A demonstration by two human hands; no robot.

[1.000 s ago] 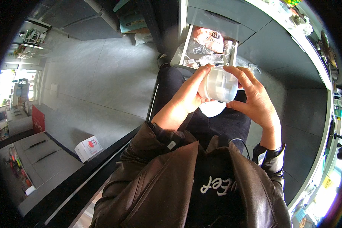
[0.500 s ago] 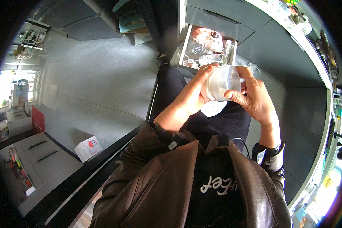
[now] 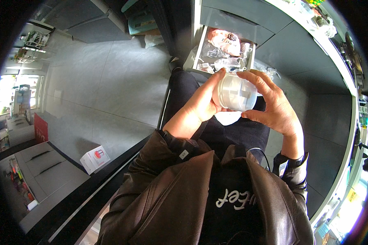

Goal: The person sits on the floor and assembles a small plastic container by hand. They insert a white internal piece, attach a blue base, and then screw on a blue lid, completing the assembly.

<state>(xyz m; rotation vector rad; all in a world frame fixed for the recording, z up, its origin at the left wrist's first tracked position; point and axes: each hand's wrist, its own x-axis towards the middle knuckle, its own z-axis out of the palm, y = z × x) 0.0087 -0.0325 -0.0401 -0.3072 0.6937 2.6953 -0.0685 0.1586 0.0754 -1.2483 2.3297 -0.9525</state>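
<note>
Head view: the clear plastic jar (image 3: 243,94) is tipped on its side over the lap, just below the open drawer (image 3: 253,56) as the picture lies, its near end paler and ringed by a ridged band. Left hand (image 3: 204,96), below the drawer's left corner, is closed around that pale end, thumb laid along the top and most of its fingers hidden behind the jar. Right hand (image 3: 276,104), below and to the right of the drawer, curves wide about the clear end — index finger arched over the upper edge, thumb at the lower one — though I cannot tell how firmly it presses, or whether every fingertip touches. Below both the drawer and the jar, a white piece (image 3: 228,119) lies on the dark trousers (image 3: 233,139), its kind unclear. Inside the drawer sit a pink bag (image 3: 225,41) and crumpled clear plastic packaging (image 3: 212,51); another clear bag (image 3: 270,72) lies just to the drawer's right. Farther right of it, grey cabinet fronts (image 3: 292,49) run beneath a white-edged counter (image 3: 342,73). Left of the drawer spreads the grey tiled floor (image 3: 106,77), and well off to its lower left stand a small white box (image 3: 95,161) and a red panel (image 3: 41,128).
</note>
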